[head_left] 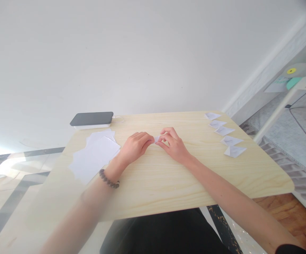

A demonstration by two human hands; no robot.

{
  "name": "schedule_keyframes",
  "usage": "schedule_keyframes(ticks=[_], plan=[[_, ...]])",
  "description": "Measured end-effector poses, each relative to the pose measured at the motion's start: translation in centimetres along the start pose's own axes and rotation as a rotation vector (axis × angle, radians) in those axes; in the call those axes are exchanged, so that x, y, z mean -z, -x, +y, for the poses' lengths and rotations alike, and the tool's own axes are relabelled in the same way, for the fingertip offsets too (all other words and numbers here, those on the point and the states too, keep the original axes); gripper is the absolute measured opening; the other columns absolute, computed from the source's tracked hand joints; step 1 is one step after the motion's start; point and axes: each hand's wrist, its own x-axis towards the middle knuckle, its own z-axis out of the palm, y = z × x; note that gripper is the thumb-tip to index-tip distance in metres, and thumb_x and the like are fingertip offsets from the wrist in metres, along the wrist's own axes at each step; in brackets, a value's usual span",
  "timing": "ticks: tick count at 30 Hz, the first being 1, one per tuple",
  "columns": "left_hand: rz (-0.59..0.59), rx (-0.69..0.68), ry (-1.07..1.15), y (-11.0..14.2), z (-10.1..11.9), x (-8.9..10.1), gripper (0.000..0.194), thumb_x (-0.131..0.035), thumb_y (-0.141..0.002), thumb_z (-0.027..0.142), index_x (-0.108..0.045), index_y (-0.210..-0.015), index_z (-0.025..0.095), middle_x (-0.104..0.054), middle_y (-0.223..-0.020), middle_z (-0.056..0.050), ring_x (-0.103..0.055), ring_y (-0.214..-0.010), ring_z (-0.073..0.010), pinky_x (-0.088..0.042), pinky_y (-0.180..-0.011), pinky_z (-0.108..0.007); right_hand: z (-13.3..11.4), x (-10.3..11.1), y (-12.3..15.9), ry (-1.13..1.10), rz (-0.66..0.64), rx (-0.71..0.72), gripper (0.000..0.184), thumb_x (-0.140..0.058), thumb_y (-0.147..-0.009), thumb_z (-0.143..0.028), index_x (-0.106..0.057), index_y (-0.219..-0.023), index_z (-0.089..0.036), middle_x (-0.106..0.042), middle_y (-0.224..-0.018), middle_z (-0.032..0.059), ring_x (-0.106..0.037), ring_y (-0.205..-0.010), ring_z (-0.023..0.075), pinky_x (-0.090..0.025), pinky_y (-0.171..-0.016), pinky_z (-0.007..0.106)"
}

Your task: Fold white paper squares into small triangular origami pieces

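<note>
Between my two hands, over the middle of the table, is a small piece of folded white paper (156,139), mostly covered by fingers. My left hand (139,145) is closed on its left end, palm down, with a dark bead bracelet (108,179) at the wrist. Thumb and fingertips of my right hand (174,145) pinch the right end. Left of my left hand lies a spread stack of white paper sheets (93,155). Several folded white paper shapes (231,140), pointed at the ends, stand in a row along the table's right side.
The pale wooden table (153,194) has rounded corners and its back edge meets a white wall (147,56). At the back left, a dark phone (91,118) rests on a white block with a white cable (119,118). A pale metal frame (277,104) stands to the right.
</note>
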Motion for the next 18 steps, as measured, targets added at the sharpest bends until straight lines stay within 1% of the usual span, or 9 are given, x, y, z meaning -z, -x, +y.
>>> schedule_keyframes(ticks=[4, 5, 8, 10, 13, 16, 18], plan=[[0.002, 0.01, 0.059, 0.1, -0.2, 0.2, 0.019, -0.04, -0.086, 0.017, -0.052, -0.1, 0.019, -0.059, -0.094, -0.004, -0.055, -0.083, -0.0134, -0.043, -0.073, -0.026, 0.6, -0.1, 0.0, -0.164, 0.048, -0.081, 0.016, -0.048, -0.082, -0.032, -0.057, -0.083, -0.019, -0.046, -0.111, 0.0064, -0.056, -0.077, 0.0108, -0.051, -0.062, 0.024], [0.002, 0.018, 0.071, 0.1, -0.3, 0.3, 0.021, -0.04, -0.086, 0.016, -0.051, -0.103, 0.019, -0.059, -0.097, -0.004, -0.055, -0.085, -0.0134, -0.044, -0.074, -0.026, 0.8, -0.2, -0.1, -0.204, 0.048, -0.097, 0.016, -0.048, -0.082, -0.033, -0.057, -0.084, -0.02, -0.049, -0.109, 0.0063, -0.057, -0.08, 0.0115, -0.052, -0.064, 0.025], [0.004, 0.066, 0.084, 0.2, -0.5, 0.4, 0.026, -0.04, -0.085, 0.014, -0.05, -0.108, 0.021, -0.058, -0.101, -0.004, -0.056, -0.088, -0.0135, -0.044, -0.075, -0.027, 1.2, -0.3, -0.1, -0.277, 0.028, -0.127, 0.017, -0.049, -0.081, -0.033, -0.057, -0.088, -0.02, -0.058, -0.089, 0.0043, -0.057, -0.078, 0.0127, -0.053, -0.068, 0.026], [0.0, 0.105, 0.083, 0.3, -0.7, 0.4, 0.026, -0.04, -0.085, 0.015, -0.05, -0.109, 0.021, -0.059, -0.1, -0.004, -0.056, -0.086, -0.0137, -0.045, -0.074, -0.027, 1.2, -0.4, -0.1, -0.279, 0.029, -0.139, 0.016, -0.05, -0.081, -0.033, -0.057, -0.087, -0.019, -0.06, -0.082, 0.0032, -0.058, -0.075, 0.0131, -0.053, -0.069, 0.028], [0.0, 0.134, 0.099, 0.3, -0.9, 0.4, 0.025, -0.04, -0.085, 0.019, -0.051, -0.108, 0.021, -0.06, -0.1, -0.004, -0.056, -0.084, -0.0139, -0.045, -0.074, -0.027, 1.1, -0.5, 0.0, -0.279, 0.049, -0.171, 0.015, -0.051, -0.079, -0.032, -0.055, -0.086, -0.02, -0.062, -0.081, 0.0026, -0.061, -0.076, 0.0138, -0.054, -0.069, 0.029], [-0.008, 0.156, 0.129, 0.3, -1.0, 0.3, 0.027, -0.04, -0.086, 0.025, -0.05, -0.11, 0.021, -0.059, -0.105, -0.005, -0.056, -0.08, -0.0131, -0.045, -0.074, -0.027, 0.9, -0.6, 0.0, -0.324, 0.082, -0.22, 0.023, -0.054, -0.078, -0.032, -0.052, -0.098, -0.022, -0.065, -0.084, 0.0029, -0.063, -0.078, 0.015, -0.054, -0.069, 0.03], [-0.024, 0.18, 0.128, 0.3, -1.0, 0.3, 0.029, -0.041, -0.086, 0.03, -0.05, -0.112, 0.021, -0.06, -0.1, -0.005, -0.056, -0.073, -0.0125, -0.045, -0.071, -0.027, 0.9, -0.6, 0.0, -0.337, 0.093, -0.226, 0.028, -0.055, -0.077, -0.033, -0.051, -0.103, -0.022, -0.066, -0.086, 0.0035, -0.064, -0.079, 0.0156, -0.054, -0.07, 0.031]])
